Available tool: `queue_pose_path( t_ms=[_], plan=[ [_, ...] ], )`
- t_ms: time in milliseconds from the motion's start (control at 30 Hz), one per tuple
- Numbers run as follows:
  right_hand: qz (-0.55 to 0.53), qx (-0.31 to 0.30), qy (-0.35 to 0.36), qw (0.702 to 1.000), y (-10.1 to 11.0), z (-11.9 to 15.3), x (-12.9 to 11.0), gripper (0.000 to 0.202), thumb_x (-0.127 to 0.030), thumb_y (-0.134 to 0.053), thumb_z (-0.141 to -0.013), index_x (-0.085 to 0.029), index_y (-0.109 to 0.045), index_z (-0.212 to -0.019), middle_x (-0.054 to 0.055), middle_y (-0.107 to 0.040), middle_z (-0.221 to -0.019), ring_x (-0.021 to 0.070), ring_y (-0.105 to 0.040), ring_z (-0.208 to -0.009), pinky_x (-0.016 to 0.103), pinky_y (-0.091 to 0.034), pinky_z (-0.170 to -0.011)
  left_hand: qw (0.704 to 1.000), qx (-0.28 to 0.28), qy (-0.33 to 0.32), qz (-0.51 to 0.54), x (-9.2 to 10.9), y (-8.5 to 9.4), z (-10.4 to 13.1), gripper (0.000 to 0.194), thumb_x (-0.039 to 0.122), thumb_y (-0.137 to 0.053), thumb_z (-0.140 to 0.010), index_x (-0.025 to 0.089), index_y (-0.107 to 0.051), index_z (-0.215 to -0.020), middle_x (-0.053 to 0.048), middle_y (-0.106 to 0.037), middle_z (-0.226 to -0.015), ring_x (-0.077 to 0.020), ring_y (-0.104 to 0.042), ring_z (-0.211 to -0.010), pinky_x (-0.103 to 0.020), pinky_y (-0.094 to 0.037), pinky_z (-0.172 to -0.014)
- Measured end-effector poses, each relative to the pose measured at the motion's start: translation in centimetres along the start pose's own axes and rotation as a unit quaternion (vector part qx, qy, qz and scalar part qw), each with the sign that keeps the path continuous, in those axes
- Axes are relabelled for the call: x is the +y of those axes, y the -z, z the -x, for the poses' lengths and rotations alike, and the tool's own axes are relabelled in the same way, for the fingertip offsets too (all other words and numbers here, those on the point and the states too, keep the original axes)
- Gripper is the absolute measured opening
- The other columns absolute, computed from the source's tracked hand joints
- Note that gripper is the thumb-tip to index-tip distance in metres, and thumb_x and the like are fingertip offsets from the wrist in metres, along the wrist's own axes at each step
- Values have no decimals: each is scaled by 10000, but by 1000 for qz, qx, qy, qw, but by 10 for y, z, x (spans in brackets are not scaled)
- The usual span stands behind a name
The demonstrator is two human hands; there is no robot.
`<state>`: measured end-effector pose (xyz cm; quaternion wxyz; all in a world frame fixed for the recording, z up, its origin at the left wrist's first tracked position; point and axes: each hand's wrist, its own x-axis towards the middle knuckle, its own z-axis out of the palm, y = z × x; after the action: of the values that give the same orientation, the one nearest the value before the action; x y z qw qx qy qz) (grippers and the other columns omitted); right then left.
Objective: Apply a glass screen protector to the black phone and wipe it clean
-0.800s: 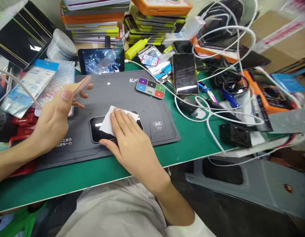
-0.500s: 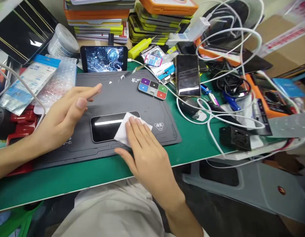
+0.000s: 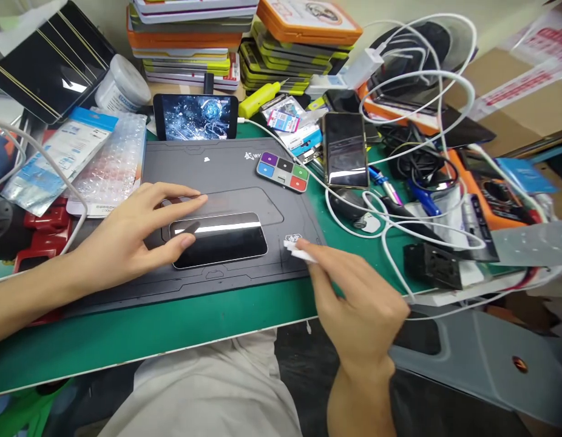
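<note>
A phone with a dark, glossy screen (image 3: 226,241) lies flat on the grey mat (image 3: 185,158), a bright reflection running across it. Over the phone's left end is my left hand (image 3: 135,227), thumb and fingers apart and nothing between them. My right hand (image 3: 356,291) is to the right of the phone, above the mat's right edge, pinching a folded white wipe (image 3: 300,250) between thumb and fingers. The wipe is apart from the phone.
Behind the mat a second phone (image 3: 196,116) stands with its screen lit. A multicoloured pad (image 3: 281,172) lies on the mat. Another phone (image 3: 345,149), white cables (image 3: 394,227) and a black block (image 3: 432,266) crowd the right. Stacked cases (image 3: 185,39) stand behind.
My right hand has lifted the wipe off the phone and moved right, now pinching it rather than pressing it flat. My left hand has come down and right over the phone's left end.
</note>
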<state>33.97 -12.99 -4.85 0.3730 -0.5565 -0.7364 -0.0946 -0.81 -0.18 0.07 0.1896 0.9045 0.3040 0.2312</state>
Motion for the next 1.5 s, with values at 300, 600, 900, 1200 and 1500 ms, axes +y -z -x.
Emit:
queue_pose_path(
  t_ms=[300,600,900,1200,1500],
  plan=[
    [2,-47,-16,999,-14,-24,12,630,-115,-651,-1114,-324,-658,-1708,102,-705,-1723,392,-686,-1584,664,-621,-1270,996,-8,-64,-59,0,-6,4,550,381,-668,-1175,306,-601,-1716,-150,-710,-1643,-306,-747,-1382,-459,-633,-1165],
    [-193,-137,-48,970,-25,-45,-6,833,-452,-787,-1140,-384,-388,-1868,95,-672,-1763,363,-647,-1642,599,-602,-1331,994,-22,-78,-76,0,-4,6,566,366,-681,-1168,282,-586,-1719,-177,-701,-1642,-343,-732,-1423,-525,-663,-1181],
    [-162,-186,-54,968,-33,-38,0,884,-510,-789,-1133,-400,-331,-1881,87,-673,-1765,331,-655,-1631,563,-562,-1362,995,-51,-62,-64,0,-2,4,598,502,-650,-1175,388,-538,-1751,-131,-709,-1646,-352,-751,-1377,-540,-695,-1147],
    [-170,-203,-65,962,-30,-37,-1,852,-528,-770,-1140,-404,-351,-1872,70,-640,-1798,329,-613,-1672,575,-533,-1390,996,-67,-34,-54,0,-5,3,597,618,-661,-1153,439,-577,-1716,-77,-728,-1623,-363,-764,-1345,-546,-676,-1147],
    [-174,-174,-60,967,-31,-39,-4,757,-424,-735,-1172,-389,-405,-1852,57,-671,-1768,310,-651,-1641,560,-541,-1391,996,-70,-19,-48,1,-5,3,551,631,-666,-1148,414,-655,-1655,-89,-743,-1603,-374,-771,-1355,-582,-686,-1162]
  ],
)
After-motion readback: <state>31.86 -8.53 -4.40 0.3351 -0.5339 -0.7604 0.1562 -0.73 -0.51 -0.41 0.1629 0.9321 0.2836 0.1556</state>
